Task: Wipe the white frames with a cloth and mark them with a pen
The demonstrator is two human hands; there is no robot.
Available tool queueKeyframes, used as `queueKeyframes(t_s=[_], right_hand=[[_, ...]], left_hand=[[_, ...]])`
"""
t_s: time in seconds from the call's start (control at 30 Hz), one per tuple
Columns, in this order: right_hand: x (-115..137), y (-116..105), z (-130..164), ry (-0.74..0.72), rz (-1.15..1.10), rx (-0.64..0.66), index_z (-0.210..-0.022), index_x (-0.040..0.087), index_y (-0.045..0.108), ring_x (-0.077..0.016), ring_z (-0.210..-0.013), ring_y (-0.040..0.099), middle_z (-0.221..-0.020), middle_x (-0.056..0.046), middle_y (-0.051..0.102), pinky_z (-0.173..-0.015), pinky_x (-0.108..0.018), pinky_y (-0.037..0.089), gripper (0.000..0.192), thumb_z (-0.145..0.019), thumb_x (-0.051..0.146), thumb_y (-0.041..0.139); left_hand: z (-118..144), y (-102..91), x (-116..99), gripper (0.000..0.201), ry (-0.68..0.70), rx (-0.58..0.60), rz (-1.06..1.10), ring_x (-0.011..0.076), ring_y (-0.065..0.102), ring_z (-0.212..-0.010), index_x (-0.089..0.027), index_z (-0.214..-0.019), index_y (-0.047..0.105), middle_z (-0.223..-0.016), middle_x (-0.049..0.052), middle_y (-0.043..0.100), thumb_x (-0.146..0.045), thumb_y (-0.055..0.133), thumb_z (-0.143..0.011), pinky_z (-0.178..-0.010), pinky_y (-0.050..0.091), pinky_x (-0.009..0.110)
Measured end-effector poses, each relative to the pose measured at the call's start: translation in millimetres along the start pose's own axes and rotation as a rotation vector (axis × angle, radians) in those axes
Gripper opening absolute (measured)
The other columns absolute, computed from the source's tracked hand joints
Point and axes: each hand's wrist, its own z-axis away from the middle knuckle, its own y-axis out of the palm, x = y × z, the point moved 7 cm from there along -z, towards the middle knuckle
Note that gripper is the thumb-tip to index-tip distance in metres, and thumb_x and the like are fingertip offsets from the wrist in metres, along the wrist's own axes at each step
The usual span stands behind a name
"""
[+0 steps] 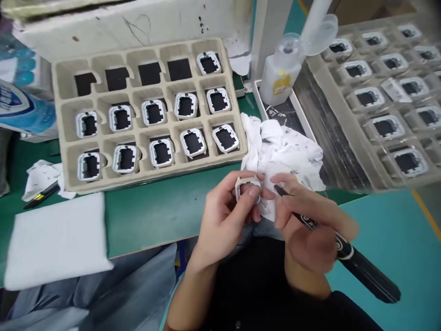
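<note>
Right hand grips black marker pen, tip toward white frame part. Left hand pinches that part between thumb and fingers, just beside crumpled white cloth. Beyond, pulp tray of same parts; solvent bottle farther right.

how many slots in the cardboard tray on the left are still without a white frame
4. In the cardboard tray, the four leftmost slots of the back row hold only black pads. The fifth back slot and both nearer rows hold frames.
</note>
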Motion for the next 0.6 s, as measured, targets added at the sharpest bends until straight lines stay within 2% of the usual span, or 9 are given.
queueKeyframes(t_s=[0.1, 0.17, 0.27, 0.37, 0.47, 0.6], right_hand=[[-3, 0, 5, 0.048, -0.107, -0.164, -0.129, 0.028, 0.074, -0.0154, -0.052, 0.068, -0.089, 0.000, 0.082, -0.059, -0.036, 0.068, 0.024, -0.105, 0.029, 0.075], [-8, 3, 8, 0.095, -0.133, -0.217, -0.121, 0.028, 0.068, -0.0175, -0.058, 0.075, -0.097, -0.002, 0.084, -0.066, -0.038, 0.074, 0.025, -0.100, 0.023, 0.080], [-7, 7, 7, 0.057, -0.101, -0.232, -0.105, 0.028, 0.062, -0.0202, -0.061, 0.077, -0.084, 0.001, 0.078, -0.086, -0.050, 0.079, 0.019, -0.099, 0.021, 0.079], [-2, 9, 2, -0.019, -0.012, -0.207, -0.097, 0.030, 0.060, -0.0182, -0.055, 0.072, -0.069, 0.007, 0.068, -0.092, -0.055, 0.080, 0.022, -0.099, 0.013, 0.072], [2, 9, -1, -0.069, 0.072, -0.140, -0.093, 0.031, 0.061, -0.0169, -0.053, 0.070, -0.066, 0.009, 0.065, -0.095, -0.054, 0.080, 0.027, -0.095, 0.006, 0.071], [2, 5, -3, -0.039, 0.139, -0.078, -0.090, 0.030, 0.061, -0.0156, -0.055, 0.071, -0.068, 0.009, 0.068, -0.096, -0.050, 0.080, 0.030, -0.092, 0.003, 0.074]], left_hand=[[3, -0.9, -1, 0.018, 0.021, -0.024, -0.023, 0.0110, 0.066, -0.059, -0.022, -0.117, 0.079, -0.073, -0.002, 0.069, -0.038, 0.079, -0.108, -0.055, 0.051, 0.019], [3, -1.9, -2, 0.018, 0.035, -0.048, -0.074, 0.0111, 0.066, -0.060, -0.022, -0.118, 0.080, -0.074, -0.002, 0.071, -0.037, 0.078, -0.109, -0.056, 0.052, 0.019], [3, -1.7, -2, 0.018, 0.061, -0.057, -0.169, 0.0115, 0.068, -0.063, -0.024, -0.123, 0.080, -0.075, -0.003, 0.073, -0.036, 0.074, -0.111, -0.060, 0.056, 0.019], [4, -2.0, -4, 0.017, 0.089, -0.070, -0.269, 0.0114, 0.070, -0.066, -0.025, -0.125, 0.080, -0.077, -0.003, 0.076, -0.034, 0.070, -0.114, -0.064, 0.057, 0.019], [5, -3.2, -6, 0.016, 0.113, -0.092, -0.365, 0.0107, 0.068, -0.065, -0.025, -0.123, 0.081, -0.076, -0.004, 0.075, -0.033, 0.069, -0.114, -0.065, 0.056, 0.019], [6, -3.6, -8, 0.015, 0.142, -0.100, -0.447, 0.0110, 0.067, -0.065, -0.026, -0.122, 0.082, -0.075, -0.004, 0.075, -0.031, 0.070, -0.114, -0.066, 0.056, 0.019]])
